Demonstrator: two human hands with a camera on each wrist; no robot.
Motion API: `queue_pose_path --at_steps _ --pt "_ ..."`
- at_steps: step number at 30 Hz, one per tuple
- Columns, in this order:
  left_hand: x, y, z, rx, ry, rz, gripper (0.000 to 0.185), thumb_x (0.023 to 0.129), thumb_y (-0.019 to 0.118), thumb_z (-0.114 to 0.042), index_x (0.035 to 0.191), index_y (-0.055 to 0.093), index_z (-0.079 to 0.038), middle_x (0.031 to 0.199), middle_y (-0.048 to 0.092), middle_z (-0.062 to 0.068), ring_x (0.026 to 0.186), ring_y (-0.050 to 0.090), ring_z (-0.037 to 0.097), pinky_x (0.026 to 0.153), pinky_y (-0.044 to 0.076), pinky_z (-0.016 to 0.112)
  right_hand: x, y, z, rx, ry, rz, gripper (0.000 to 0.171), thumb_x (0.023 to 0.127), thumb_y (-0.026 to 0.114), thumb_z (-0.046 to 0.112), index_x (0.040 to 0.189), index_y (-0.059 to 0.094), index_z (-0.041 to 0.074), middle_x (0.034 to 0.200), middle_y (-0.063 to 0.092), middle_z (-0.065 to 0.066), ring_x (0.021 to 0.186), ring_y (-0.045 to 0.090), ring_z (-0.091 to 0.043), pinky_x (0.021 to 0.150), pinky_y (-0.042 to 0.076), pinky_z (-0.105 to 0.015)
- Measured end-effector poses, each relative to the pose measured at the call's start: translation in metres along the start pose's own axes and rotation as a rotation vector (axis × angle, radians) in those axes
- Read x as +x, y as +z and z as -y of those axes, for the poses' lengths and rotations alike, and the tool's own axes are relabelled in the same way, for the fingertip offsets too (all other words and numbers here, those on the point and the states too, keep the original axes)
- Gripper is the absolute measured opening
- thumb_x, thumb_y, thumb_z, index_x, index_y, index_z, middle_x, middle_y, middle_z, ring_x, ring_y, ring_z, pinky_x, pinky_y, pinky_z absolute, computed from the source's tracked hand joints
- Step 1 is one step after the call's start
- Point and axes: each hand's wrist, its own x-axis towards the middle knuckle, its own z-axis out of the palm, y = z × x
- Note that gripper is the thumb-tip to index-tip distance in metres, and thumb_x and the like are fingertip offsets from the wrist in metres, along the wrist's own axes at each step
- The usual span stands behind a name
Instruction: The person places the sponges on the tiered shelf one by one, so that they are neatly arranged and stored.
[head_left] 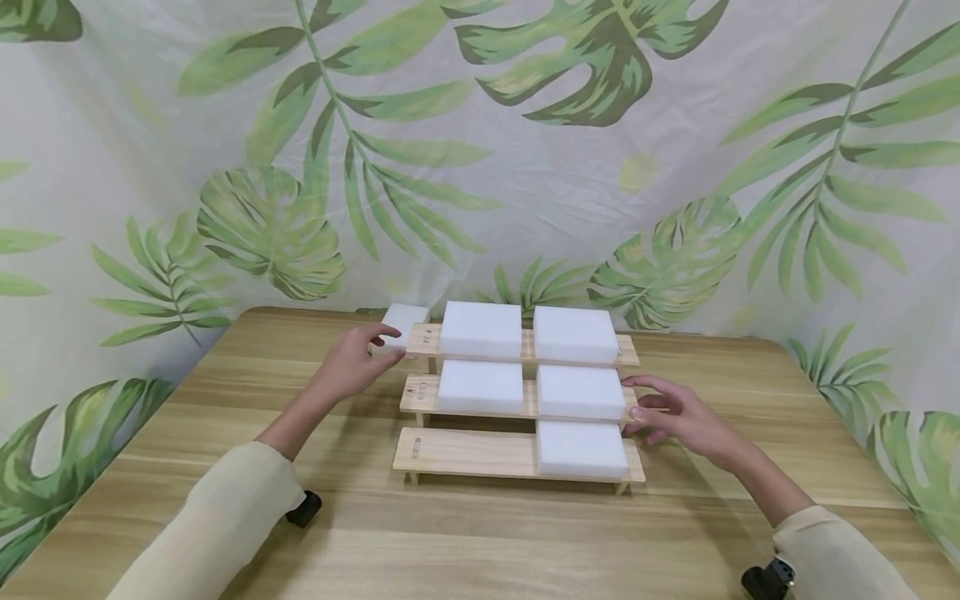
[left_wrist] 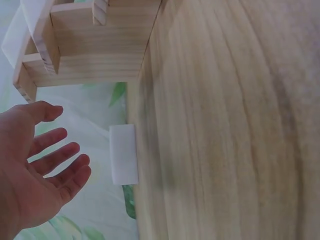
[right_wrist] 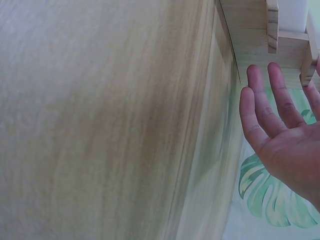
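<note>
nearest the camera, two cream sleeves reach over the wooden table (head_left: 480, 542), with small black devices lying beside each forearm on the tabletop.

next comes the three-tier wooden step rack (head_left: 450, 454). its lowest step holds one white foam block (head_left: 582, 448) at the right end, the left part bare wood. the right hand (head_left: 675, 417) sits at the rack's right end, level with the middle step, fingers loosely extended and spread, fingertips at or just beside the edge of the right block of that step; it grips nothing, and the right wrist view shows the palm open with fingers straight near the rack's end.

the middle step carries two foam blocks side by side (head_left: 480, 387), and the top step two more (head_left: 481, 329).

the left hand (head_left: 352, 360) is at the left end of the top step, fingers relaxed and wide, holding nothing. its fingertips are close to a loose foam block (head_left: 403, 321) that lies on the table just behind and left of the rack, near the table's far edge; whether they touch it cannot be told. the left wrist view shows the open palm apart from this block.

farthest back hangs a backdrop (head_left: 525, 167) printed with green tropical leaves.
</note>
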Motion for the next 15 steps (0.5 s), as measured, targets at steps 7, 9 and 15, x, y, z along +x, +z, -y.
queue_pose_path --at_steps 7,9,15 --pt "0.008 0.005 0.009 -0.003 0.006 0.064 0.041 0.1 0.067 -0.019 0.133 0.064 0.004 0.135 0.062 0.03 0.116 0.06 0.051 0.095 0.049 0.061 0.0 0.0 0.0 -0.007 0.0 0.0 0.057 0.106 0.059 0.013 0.154 0.035 -0.006 0.114 0.068 -0.021 0.101 0.074 -0.029 0.08 0.061 -0.044" --pt "0.01 0.006 0.011 0.008 0.011 0.091 0.043 0.099 0.067 -0.018 0.135 0.063 0.005 0.137 0.06 0.031 0.125 0.056 0.051 0.098 0.047 0.063 -0.001 0.0 0.0 -0.009 0.004 -0.002 0.057 0.106 0.059 0.013 0.154 0.035 -0.005 0.114 0.068 -0.021 0.101 0.074 -0.03 0.08 0.061 -0.044" --pt "0.013 0.01 0.017 0.025 0.033 0.152 0.046 0.099 0.068 -0.014 0.137 0.059 0.01 0.139 0.057 0.034 0.127 0.053 0.055 0.1 0.046 0.064 -0.001 0.0 0.001 -0.016 0.011 -0.001 0.057 0.106 0.058 0.014 0.155 0.035 -0.005 0.113 0.067 -0.019 0.102 0.073 -0.033 0.081 0.061 -0.044"
